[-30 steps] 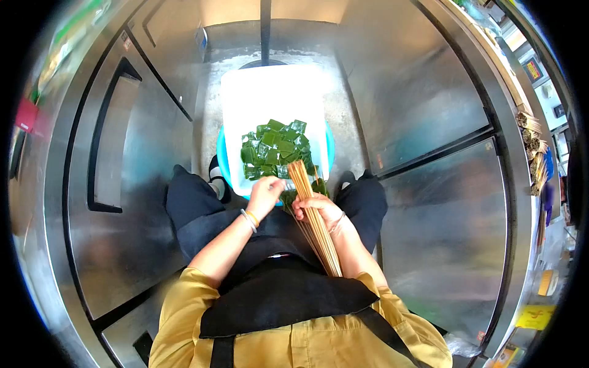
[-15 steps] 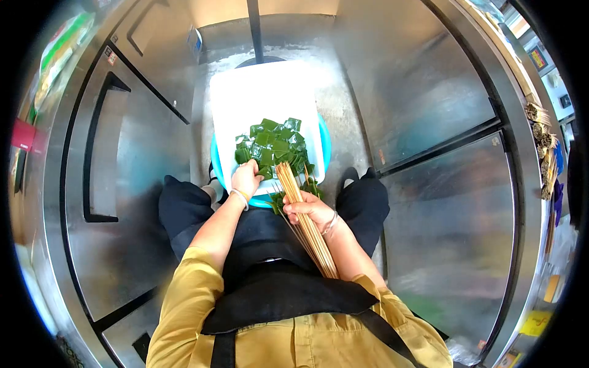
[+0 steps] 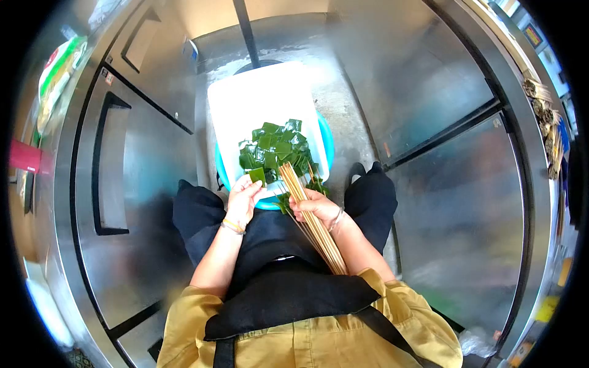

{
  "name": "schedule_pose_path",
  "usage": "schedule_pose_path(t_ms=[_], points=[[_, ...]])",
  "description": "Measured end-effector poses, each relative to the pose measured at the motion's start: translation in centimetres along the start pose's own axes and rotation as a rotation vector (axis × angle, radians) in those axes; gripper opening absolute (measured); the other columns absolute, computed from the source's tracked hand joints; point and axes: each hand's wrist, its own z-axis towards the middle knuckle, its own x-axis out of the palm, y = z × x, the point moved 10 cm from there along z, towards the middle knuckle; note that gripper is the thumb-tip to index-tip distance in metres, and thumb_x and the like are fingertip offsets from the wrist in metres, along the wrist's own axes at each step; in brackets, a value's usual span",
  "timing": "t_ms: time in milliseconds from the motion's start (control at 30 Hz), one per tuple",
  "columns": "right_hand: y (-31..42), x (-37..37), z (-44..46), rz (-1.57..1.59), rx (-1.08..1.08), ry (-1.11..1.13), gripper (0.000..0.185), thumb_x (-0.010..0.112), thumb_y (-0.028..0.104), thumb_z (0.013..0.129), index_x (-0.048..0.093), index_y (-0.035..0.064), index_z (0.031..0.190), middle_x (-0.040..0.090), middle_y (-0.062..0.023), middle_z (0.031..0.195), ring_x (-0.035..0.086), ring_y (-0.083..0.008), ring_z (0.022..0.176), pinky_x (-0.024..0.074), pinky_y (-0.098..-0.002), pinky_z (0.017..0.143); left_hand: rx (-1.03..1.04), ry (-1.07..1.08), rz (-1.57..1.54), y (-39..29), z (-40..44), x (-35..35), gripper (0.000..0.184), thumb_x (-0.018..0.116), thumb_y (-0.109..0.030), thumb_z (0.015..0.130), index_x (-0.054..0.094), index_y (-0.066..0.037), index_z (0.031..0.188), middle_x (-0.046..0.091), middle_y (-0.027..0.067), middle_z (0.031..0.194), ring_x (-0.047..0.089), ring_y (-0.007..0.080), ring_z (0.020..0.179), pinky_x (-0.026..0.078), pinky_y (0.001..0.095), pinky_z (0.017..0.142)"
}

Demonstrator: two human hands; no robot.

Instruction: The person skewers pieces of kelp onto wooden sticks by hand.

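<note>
Slanting up from the apron [image 3: 291,305], the sticks [image 3: 315,229] sit bundled in the right hand [image 3: 315,207], its fingers wrapped round them. Near their upper ends, the left hand [image 3: 243,199] pinches one green piece [image 3: 257,175] between its fingers. A slack right grip could let the bundle fan or slide; the piece, glossy and perhaps slick, could slip from the pinch. The sticks' long axis runs away from the body, leaning left, upper ends toward the pile [image 3: 277,146] in the white tray [image 3: 261,95], which sits above the blue basin [image 3: 329,142].
</note>
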Motion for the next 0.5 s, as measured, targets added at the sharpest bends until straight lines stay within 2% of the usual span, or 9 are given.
schedule_pose_path(t_ms=[233,333,500], points=[[0.0,-0.3,-0.1,-0.035,0.005,-0.039,0.025,0.066,0.003,0.071,0.048,0.004,0.089,0.052,-0.003,0.066,0.051,-0.012,0.053,0.0428,-0.0241,0.048,-0.072,0.018,0.01,0.4,-1.4,3.5,0.006,0.056,-0.006,0.083,0.053,-0.007,0.088,0.058,0.0006,0.082,0.059,0.012,0.077,0.052,0.0254,0.069],[-0.2,-0.2,0.0,-0.035,0.03,-0.041,0.024,0.066,0.002,0.071,0.05,0.0039,0.089,0.052,-0.0025,0.068,0.051,-0.0113,0.054,0.0425,-0.023,0.049,-0.073,0.027,0.087,0.7,-1.4,4.7,0.018,0.062,-0.006,0.079,0.05,-0.009,0.091,0.058,0.0008,0.086,0.059,0.0109,0.078,0.051,0.0239,0.068],[-0.6,-0.2,0.3,-0.078,0.055,-0.036,0.022,0.065,0.002,0.072,0.052,0.0045,0.089,0.053,-0.0015,0.069,0.05,-0.01,0.056,0.0423,-0.0218,0.05,-0.048,0.047,0.158,1.0,-1.1,5.5,0.018,0.063,-0.006,0.079,0.05,-0.009,0.092,0.059,-0.0001,0.086,0.058,0.0094,0.075,0.048,0.0207,0.063]])
